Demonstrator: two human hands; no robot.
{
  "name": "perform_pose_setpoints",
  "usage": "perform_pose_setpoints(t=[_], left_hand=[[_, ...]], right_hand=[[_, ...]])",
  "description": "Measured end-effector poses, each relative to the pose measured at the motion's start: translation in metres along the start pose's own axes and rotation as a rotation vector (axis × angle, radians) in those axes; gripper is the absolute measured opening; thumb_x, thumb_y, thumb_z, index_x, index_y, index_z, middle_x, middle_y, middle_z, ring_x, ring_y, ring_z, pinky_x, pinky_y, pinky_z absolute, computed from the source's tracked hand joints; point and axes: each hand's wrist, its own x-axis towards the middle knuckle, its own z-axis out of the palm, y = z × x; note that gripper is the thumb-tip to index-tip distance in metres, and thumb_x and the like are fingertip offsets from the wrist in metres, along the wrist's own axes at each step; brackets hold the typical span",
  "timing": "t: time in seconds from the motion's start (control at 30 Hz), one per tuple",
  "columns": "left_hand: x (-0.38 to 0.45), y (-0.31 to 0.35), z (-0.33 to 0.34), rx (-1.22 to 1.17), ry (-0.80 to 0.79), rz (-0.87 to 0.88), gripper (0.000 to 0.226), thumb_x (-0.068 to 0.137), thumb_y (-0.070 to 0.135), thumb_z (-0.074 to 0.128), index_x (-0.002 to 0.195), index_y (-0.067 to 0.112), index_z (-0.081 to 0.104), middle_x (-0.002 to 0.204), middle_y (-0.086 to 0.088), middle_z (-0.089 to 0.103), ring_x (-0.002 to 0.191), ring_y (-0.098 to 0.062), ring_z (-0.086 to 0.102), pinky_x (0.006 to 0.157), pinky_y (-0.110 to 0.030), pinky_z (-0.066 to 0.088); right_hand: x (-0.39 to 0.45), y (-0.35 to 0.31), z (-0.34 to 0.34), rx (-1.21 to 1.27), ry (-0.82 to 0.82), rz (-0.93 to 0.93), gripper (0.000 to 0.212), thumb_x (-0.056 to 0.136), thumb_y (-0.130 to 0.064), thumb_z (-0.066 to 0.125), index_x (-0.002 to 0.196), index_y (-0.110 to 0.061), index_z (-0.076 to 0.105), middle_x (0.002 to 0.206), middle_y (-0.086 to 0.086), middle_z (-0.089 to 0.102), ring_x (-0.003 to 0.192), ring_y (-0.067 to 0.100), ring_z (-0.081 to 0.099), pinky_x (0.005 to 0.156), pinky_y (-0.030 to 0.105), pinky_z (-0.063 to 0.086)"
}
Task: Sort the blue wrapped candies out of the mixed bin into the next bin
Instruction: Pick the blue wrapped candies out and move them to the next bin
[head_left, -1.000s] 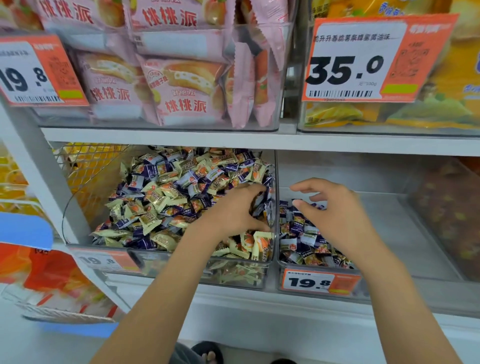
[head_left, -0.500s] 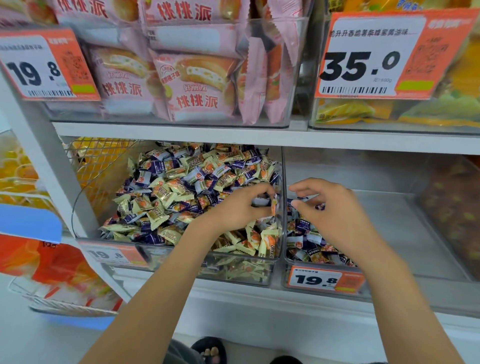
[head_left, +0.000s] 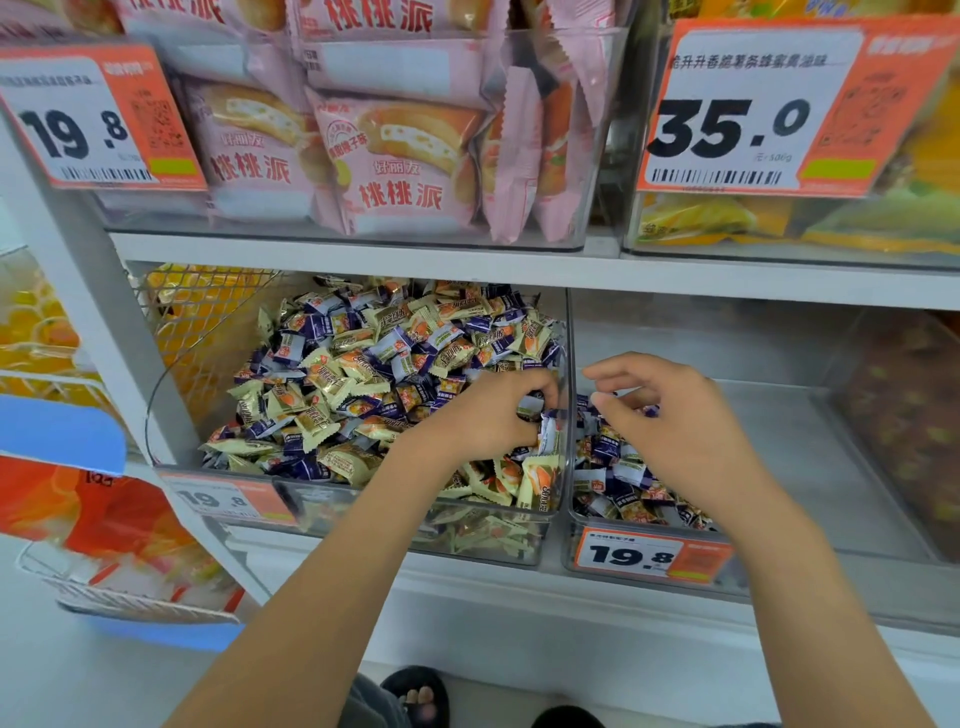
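With the left hand (head_left: 483, 415) curled around a few blue candies (head_left: 530, 405) at the right wall of the mixed bin (head_left: 171, 395) and the right hand (head_left: 675, 415) loosely open over the next bin (head_left: 831, 467), a cream-wrapped one could ride along or a blue one slip back.

We see the mixed bin (head_left: 563, 364), clear plastic, heaped with cream and blue wrapped candies (head_left: 311, 330). The next bin (head_left: 571, 519), touching its right side, holds a low front pile of blue ones (head_left: 605, 449).
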Motion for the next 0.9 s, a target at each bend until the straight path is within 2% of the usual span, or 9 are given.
perform_pose_setpoints(t=[0.1, 0.17, 0.27, 0.33, 0.47, 0.6, 0.73, 0.8, 0.9], left_hand=[[0.001, -0.003, 0.001, -0.004, 0.058, 0.001, 0.023, 0.076, -0.006, 0.057, 0.088, 0.014, 0.055, 0.088, -0.006, 0.058, 0.039, -0.006, 0.041, 0.04, -0.02, 0.032], [-0.001, -0.002, -0.004, -0.061, 0.178, 0.022, 0.018, 0.076, -0.001, 0.063, 0.082, 0.016, 0.059, 0.088, -0.002, 0.063, 0.057, -0.015, 0.056, 0.054, -0.022, 0.042], [-0.01, 0.011, -0.017, -0.171, 0.367, 0.109, 0.011, 0.077, 0.005, 0.069, 0.079, 0.012, 0.061, 0.081, 0.006, 0.063, 0.077, -0.005, 0.058, 0.074, -0.01, 0.041], [-0.019, 0.026, -0.021, -0.232, 0.411, 0.172, 0.009, 0.077, 0.004, 0.069, 0.081, 0.008, 0.061, 0.082, 0.003, 0.063, 0.08, -0.006, 0.058, 0.077, -0.013, 0.041], [-0.028, 0.054, -0.012, -0.341, 0.382, 0.28, 0.01, 0.077, 0.001, 0.067, 0.081, 0.008, 0.061, 0.076, -0.001, 0.06, 0.068, -0.014, 0.055, 0.064, -0.025, 0.046], [-0.014, 0.067, 0.003, -0.292, 0.346, 0.287, 0.014, 0.076, 0.004, 0.066, 0.086, 0.012, 0.06, 0.08, 0.005, 0.062, 0.073, -0.014, 0.058, 0.066, -0.027, 0.047], [-0.001, 0.069, 0.012, -0.154, 0.121, 0.243, 0.056, 0.074, 0.006, 0.071, 0.119, 0.032, 0.048, 0.12, 0.007, 0.057, 0.099, -0.023, 0.061, 0.079, -0.037, 0.054], [-0.001, 0.069, 0.01, -0.152, 0.038, 0.23, 0.073, 0.076, -0.001, 0.066, 0.128, 0.042, 0.039, 0.137, 0.004, 0.047, 0.123, -0.015, 0.048, 0.096, -0.028, 0.048], [-0.012, 0.066, 0.004, -0.3, 0.064, 0.189, 0.069, 0.078, -0.017, 0.053, 0.124, 0.034, 0.048, 0.136, 0.0, 0.05, 0.127, -0.006, 0.044, 0.102, -0.012, 0.037]], right_hand=[[0.0, -0.001, 0.001, 0.009, 0.0, -0.006, 0.019, 0.089, -0.019, 0.062, 0.102, -0.033, 0.066, 0.099, -0.012, 0.066, 0.083, -0.003, 0.06, 0.063, 0.003, 0.042], [0.0, -0.002, -0.002, 0.035, 0.021, -0.018, 0.02, 0.088, -0.017, 0.063, 0.101, -0.032, 0.066, 0.097, -0.013, 0.067, 0.083, -0.003, 0.06, 0.066, 0.002, 0.042], [-0.003, -0.007, -0.01, 0.143, 0.09, -0.047, 0.021, 0.088, -0.016, 0.063, 0.099, -0.034, 0.066, 0.096, -0.015, 0.067, 0.083, -0.002, 0.061, 0.07, 0.007, 0.045], [-0.006, -0.014, -0.014, 0.254, 0.111, -0.084, 0.025, 0.086, -0.017, 0.065, 0.102, -0.036, 0.065, 0.1, -0.016, 0.066, 0.086, -0.001, 0.062, 0.073, 0.013, 0.049], [-0.009, -0.022, -0.013, 0.404, 0.046, -0.118, 0.03, 0.085, -0.02, 0.066, 0.105, -0.042, 0.061, 0.109, -0.017, 0.063, 0.096, 0.003, 0.063, 0.078, 0.018, 0.052], [-0.011, -0.016, -0.017, 0.516, 0.057, -0.009, 0.02, 0.09, -0.011, 0.059, 0.102, -0.026, 0.065, 0.106, -0.004, 0.067, 0.085, 0.007, 0.068, 0.07, 0.022, 0.056], [-0.012, 0.005, -0.034, 0.355, 0.098, 0.084, 0.031, 0.09, -0.01, 0.059, 0.111, -0.032, 0.06, 0.11, -0.008, 0.065, 0.099, 0.0, 0.06, 0.081, 0.01, 0.046], [-0.012, 0.013, -0.04, 0.335, 0.115, 0.13, 0.034, 0.092, -0.009, 0.055, 0.114, -0.035, 0.06, 0.11, -0.005, 0.065, 0.096, -0.009, 0.056, 0.069, -0.001, 0.041], [-0.013, 0.017, -0.046, 0.283, 0.182, 0.138, 0.032, 0.094, -0.004, 0.05, 0.113, -0.026, 0.064, 0.106, -0.001, 0.066, 0.083, -0.017, 0.055, 0.063, -0.003, 0.038]])
